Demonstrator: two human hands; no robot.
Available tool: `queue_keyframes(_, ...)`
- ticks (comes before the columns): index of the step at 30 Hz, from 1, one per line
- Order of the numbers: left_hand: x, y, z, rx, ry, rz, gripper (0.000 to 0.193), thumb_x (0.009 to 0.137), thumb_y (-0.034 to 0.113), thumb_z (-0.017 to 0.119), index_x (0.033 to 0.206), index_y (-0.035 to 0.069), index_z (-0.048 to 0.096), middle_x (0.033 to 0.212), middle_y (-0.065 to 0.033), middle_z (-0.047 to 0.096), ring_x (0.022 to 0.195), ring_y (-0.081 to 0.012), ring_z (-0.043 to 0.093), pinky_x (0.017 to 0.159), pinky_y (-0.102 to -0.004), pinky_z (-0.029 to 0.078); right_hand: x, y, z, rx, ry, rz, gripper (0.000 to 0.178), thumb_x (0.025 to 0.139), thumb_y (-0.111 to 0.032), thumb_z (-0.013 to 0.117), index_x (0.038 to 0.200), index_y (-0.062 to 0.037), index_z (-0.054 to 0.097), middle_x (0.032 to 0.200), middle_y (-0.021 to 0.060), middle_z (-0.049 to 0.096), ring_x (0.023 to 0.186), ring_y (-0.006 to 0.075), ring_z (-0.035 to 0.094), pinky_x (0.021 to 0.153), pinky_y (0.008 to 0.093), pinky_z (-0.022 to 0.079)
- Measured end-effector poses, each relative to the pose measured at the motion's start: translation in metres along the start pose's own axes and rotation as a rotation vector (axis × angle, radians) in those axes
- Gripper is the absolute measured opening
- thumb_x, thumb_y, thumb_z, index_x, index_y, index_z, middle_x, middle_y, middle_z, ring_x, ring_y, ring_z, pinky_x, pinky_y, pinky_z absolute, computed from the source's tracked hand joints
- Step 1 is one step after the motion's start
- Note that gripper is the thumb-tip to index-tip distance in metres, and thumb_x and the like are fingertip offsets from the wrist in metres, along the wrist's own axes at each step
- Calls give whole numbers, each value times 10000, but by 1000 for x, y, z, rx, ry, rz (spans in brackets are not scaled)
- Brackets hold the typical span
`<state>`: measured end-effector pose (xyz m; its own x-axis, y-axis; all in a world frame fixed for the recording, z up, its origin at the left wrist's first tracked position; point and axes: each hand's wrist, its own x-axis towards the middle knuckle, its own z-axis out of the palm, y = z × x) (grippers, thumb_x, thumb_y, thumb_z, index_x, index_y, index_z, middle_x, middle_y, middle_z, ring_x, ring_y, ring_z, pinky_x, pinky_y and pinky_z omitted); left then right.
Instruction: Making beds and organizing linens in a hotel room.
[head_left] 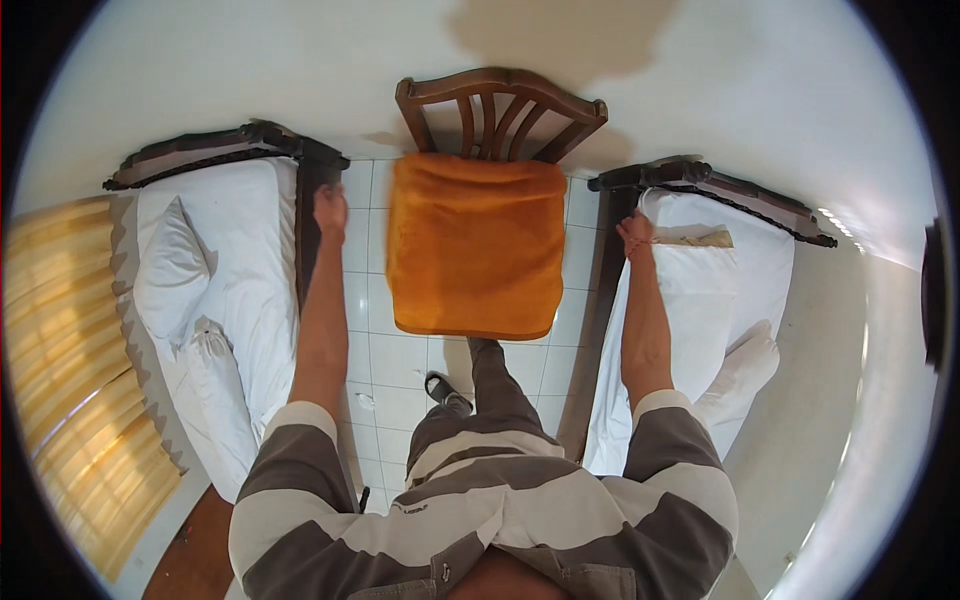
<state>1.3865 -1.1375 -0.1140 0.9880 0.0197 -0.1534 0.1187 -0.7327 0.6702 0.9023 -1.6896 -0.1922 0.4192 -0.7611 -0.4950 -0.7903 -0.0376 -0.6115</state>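
Striped grey-and-white shirt (pixel 500 510) nearest the camera, both forearms stretched forward from it between two beds. Left hand (pixel 330 212) at the inner dark rail of the left bed (pixel 262 200); right hand (pixel 635 233) at the inner side of the right bed (pixel 770 225). Left fingers blurred, so whether they are loose or curled cannot be told; right fingers look bent, but contact with the rail or the tan-edged white bedding (pixel 690 290) is unclear. Nothing plainly held in either.

Orange blanket (pixel 475 245) lies between the hands, well apart from both, apparently folded over the seat of a wooden chair (pixel 500 82) backed toward the wall. Nap looks plush — likely soft, limp and fairly light, with some bulk if the folds are many. Not fragile, and probably not slippery; slack layers could slide apart if only the top one were pinched. Best hold, by judgement: fingers under both side edges, thumbs on top, taking the whole stack together.

Hidden: chair seat and legs beneath the cloth, plus the number of layers. One dark sandal (pixel 437 386) shows on the tiled floor (pixel 395 350); the other foot is out of sight. Small pale scrap (pixel 365 401) near it — too small to identify. Dark object (pixel 935 290) at the right rim cut off.
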Motion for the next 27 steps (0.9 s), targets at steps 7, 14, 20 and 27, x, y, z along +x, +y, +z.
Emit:
queue_keyframes(7, -189, -101, -31, 255, -566, -59, 495, 858, 321, 676, 1247, 23, 612, 1178, -239, 662, 1127, -367, 627, 969, -421, 499, -134, 54, 135, -253, 32, -290, 258, 930, -263, 571, 1019, -42, 670, 919, 148, 693, 829, 311, 681, 747, 419, 560)
queue_keyframes(14, -349, -160, -109, 236, -955, -63, 479, 902, 411, 646, 1219, 52, 645, 1129, -181, 702, 1066, -322, 667, 968, -395, 513, -307, -40, 213, -344, -534, -283, 230, 867, -223, 566, 938, -48, 698, 831, 120, 690, 807, 210, 666, 712, 346, 524)
queue_keyframes(20, -427, -182, -211, -61, -647, -60, 422, 919, 344, 645, 1203, 32, 651, 1043, -154, 726, 984, -296, 692, 889, -379, 535, -443, -142, 263, -516, -917, -688, 283, 859, -262, 619, 991, -23, 692, 807, 104, 691, 755, 195, 654, 708, 338, 518)
queue_keyframes(27, -552, -319, -325, -339, -143, -406, 371, 938, 250, 616, 1228, 20, 633, 1025, -141, 716, 916, -209, 701, 795, -351, 545, -591, -196, 349, -442, -1091, -977, 190, 913, -153, 592, 1019, -30, 691, 862, 74, 696, 749, 147, 664, 680, 296, 523)
